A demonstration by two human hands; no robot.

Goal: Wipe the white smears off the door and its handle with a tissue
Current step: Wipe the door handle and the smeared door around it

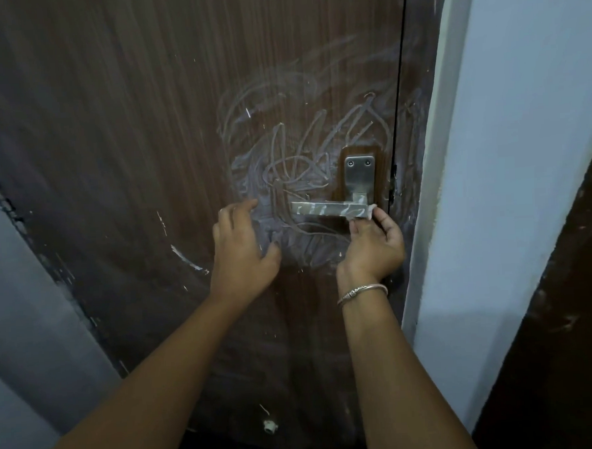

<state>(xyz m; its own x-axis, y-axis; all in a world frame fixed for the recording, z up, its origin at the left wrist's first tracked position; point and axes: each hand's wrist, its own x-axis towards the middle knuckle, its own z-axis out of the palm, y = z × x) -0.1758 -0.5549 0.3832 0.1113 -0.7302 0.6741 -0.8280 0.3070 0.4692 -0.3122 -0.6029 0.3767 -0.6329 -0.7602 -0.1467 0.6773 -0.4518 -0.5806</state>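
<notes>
The brown door [147, 163] carries white smears [294, 162] thick toward its right edge, around the metal handle [328, 209] (itself streaked too). The left hand [243, 251] sits just left of the handle's free end, fingers spread wide, holding nothing. The right hand [374, 244] pinches a small tissue [370, 210] in its fingers against the handle's right end.

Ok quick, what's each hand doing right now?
Left hand: open, fingers spread, by the smeared dark brown wooden door.
Right hand: pinches a small white tissue against the flat silver metal lever handle.
</notes>
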